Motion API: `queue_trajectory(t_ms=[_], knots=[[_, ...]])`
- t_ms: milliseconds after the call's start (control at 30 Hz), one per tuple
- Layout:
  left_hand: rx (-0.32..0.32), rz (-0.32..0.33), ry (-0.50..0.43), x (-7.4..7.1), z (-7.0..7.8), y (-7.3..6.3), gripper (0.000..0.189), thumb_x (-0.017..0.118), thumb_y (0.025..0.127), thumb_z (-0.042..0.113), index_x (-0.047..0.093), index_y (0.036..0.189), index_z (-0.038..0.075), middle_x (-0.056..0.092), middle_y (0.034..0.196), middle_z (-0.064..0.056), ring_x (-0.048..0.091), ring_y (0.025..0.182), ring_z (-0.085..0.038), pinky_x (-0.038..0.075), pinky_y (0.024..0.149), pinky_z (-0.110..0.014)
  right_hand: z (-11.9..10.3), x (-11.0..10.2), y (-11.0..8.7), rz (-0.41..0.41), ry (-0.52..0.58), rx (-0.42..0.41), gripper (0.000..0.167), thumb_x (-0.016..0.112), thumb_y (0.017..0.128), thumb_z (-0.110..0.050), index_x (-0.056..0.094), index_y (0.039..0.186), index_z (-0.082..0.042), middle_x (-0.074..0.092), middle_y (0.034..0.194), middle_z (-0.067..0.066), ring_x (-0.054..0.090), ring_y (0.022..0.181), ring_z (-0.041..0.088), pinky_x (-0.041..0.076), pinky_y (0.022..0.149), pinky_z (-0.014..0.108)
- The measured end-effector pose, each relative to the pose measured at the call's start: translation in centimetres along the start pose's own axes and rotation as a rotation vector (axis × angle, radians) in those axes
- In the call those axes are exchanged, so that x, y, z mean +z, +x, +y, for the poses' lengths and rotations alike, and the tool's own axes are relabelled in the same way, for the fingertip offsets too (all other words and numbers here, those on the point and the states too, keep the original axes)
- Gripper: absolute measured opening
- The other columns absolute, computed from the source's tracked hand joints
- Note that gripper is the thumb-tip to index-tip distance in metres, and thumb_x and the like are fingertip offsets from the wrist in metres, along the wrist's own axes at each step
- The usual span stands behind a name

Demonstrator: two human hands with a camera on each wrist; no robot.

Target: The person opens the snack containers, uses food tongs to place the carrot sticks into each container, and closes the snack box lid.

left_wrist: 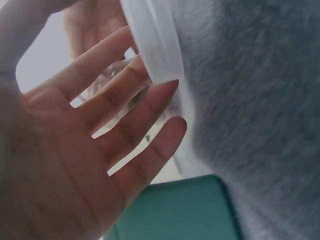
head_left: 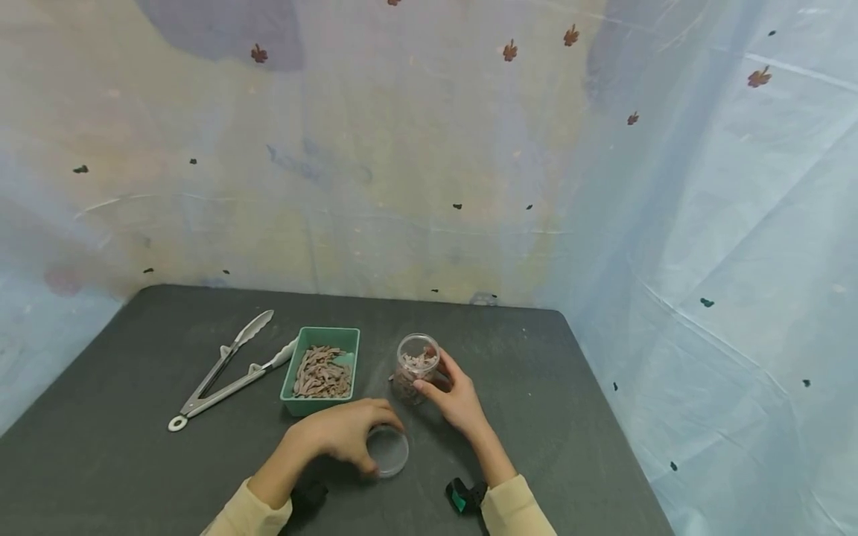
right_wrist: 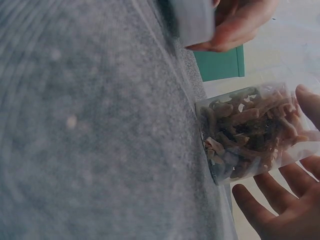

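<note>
A clear round jar [head_left: 410, 380] filled with brown, shredded dried strips stands on the dark table with its mouth uncovered. My right hand [head_left: 461, 400] holds it from the right side, thumb in front and fingers round the back. In the right wrist view the strips [right_wrist: 250, 132] show through the jar's wall. Left of and nearer than the jar, my left hand [head_left: 345, 435] grips a clear round lid [head_left: 389, 452] by its edge between thumb and fingers. The left wrist view shows the fingertips [left_wrist: 172, 132] against the lid's rim [left_wrist: 157, 45], low over the table.
A green rectangular tub [head_left: 356, 350] of similar brown strips stands just beyond my left hand. Metal tongs [head_left: 214, 383] with pale tips and handles lie spread on the left, one tip close to the tub. A dark strap-like object [head_left: 462, 496] sits by my right wrist. Patterned sheeting hangs behind the table [head_left: 536, 417].
</note>
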State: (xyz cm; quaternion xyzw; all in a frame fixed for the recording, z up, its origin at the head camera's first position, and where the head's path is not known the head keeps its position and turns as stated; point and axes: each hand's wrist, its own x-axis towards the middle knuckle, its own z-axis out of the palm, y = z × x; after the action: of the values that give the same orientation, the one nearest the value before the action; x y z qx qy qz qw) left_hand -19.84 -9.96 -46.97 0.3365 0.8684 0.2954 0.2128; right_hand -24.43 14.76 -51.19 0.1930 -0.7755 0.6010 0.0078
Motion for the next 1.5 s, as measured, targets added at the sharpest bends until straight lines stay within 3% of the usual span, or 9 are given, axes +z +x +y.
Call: queue_trajectory(t_ms=[167, 300, 567, 767, 933, 1167, 1333, 1500], knots=[[0.030, 0.008, -0.058, -1.1, 0.1, -0.4, 0.056, 0.087, 0.081, 0.025, 0.068, 0.134, 0.023, 0.061, 0.128, 0.003, 0.061, 0.107, -0.016, 0.053, 0.087, -0.032, 0.1, 0.0, 0.2, 0.006, 0.016, -0.012, 0.072, 0.077, 0.096, -0.009, 0.042, 0.160, -0.014, 0.054, 0.151, 0.015, 0.053, 0.139, 0.032, 0.049, 0.108, 0.052], [0.073, 0.061, -0.093, -2.2, 0.5, -1.1, 0.051, 0.082, 0.088, 0.028, 0.067, 0.136, 0.022, 0.061, 0.129, 0.001, 0.062, 0.106, -0.021, 0.054, 0.086, -0.035, -0.5, 0.1, 0.1, 0.017, 0.010, -0.024, 0.073, 0.077, 0.095, -0.008, 0.042, 0.160, -0.012, 0.055, 0.150, 0.016, 0.054, 0.138, 0.034, 0.050, 0.106, 0.053], [0.124, 0.252, -0.115, -4.1, 1.0, -2.0, 0.049, 0.075, 0.095, 0.029, 0.062, 0.142, 0.019, 0.060, 0.132, 0.002, 0.059, 0.112, -0.023, 0.053, 0.085, -0.039, -3.7, 0.2, -0.5, 0.010, 0.009, -0.014, 0.072, 0.074, 0.097, -0.004, 0.039, 0.159, 0.000, 0.051, 0.151, 0.026, 0.051, 0.139, 0.042, 0.047, 0.107, 0.060], [0.173, 0.437, -0.073, -4.9, 0.8, -1.8, 0.051, 0.074, 0.096, 0.027, 0.059, 0.144, 0.022, 0.058, 0.136, 0.004, 0.056, 0.109, -0.016, 0.053, 0.076, -0.037, -4.0, 0.0, -0.4, -0.018, 0.015, -0.028, 0.071, 0.073, 0.098, -0.005, 0.037, 0.159, 0.003, 0.049, 0.153, 0.026, 0.050, 0.139, 0.042, 0.047, 0.107, 0.059], [0.208, 0.585, -0.043, -5.4, 0.7, -0.9, 0.049, 0.072, 0.097, 0.024, 0.059, 0.145, 0.022, 0.058, 0.139, 0.001, 0.057, 0.108, -0.017, 0.053, 0.082, -0.043, -4.0, -0.1, -0.4, -0.024, 0.014, -0.025, 0.071, 0.073, 0.098, -0.006, 0.037, 0.158, 0.003, 0.048, 0.154, 0.026, 0.049, 0.141, 0.042, 0.046, 0.109, 0.058], [0.241, 0.711, -0.034, -5.2, 0.8, 1.2, 0.045, 0.069, 0.100, 0.023, 0.060, 0.144, 0.014, 0.056, 0.144, -0.007, 0.055, 0.115, -0.025, 0.050, 0.085, -0.047, -3.9, 0.0, -0.5, -0.028, 0.014, -0.018, 0.072, 0.072, 0.099, -0.006, 0.035, 0.160, 0.001, 0.046, 0.155, 0.028, 0.047, 0.142, 0.045, 0.044, 0.109, 0.063], [0.182, 0.764, -0.085, -4.7, 1.1, 3.1, 0.047, 0.074, 0.098, 0.027, 0.062, 0.142, 0.014, 0.053, 0.145, -0.009, 0.051, 0.120, -0.027, 0.049, 0.089, -0.047, -3.7, 0.1, -0.7, -0.012, 0.018, -0.011, 0.072, 0.072, 0.098, -0.005, 0.035, 0.160, -0.001, 0.045, 0.156, 0.027, 0.047, 0.141, 0.045, 0.044, 0.108, 0.064], [0.142, 0.773, -0.124, -4.0, 1.1, 4.7, 0.051, 0.080, 0.095, 0.029, 0.064, 0.141, 0.014, 0.052, 0.146, -0.010, 0.048, 0.127, -0.031, 0.051, 0.093, -0.050, -3.9, 0.1, -0.8, -0.013, 0.009, -0.014, 0.073, 0.073, 0.098, -0.004, 0.036, 0.160, -0.002, 0.048, 0.155, 0.022, 0.049, 0.141, 0.042, 0.047, 0.107, 0.061]])
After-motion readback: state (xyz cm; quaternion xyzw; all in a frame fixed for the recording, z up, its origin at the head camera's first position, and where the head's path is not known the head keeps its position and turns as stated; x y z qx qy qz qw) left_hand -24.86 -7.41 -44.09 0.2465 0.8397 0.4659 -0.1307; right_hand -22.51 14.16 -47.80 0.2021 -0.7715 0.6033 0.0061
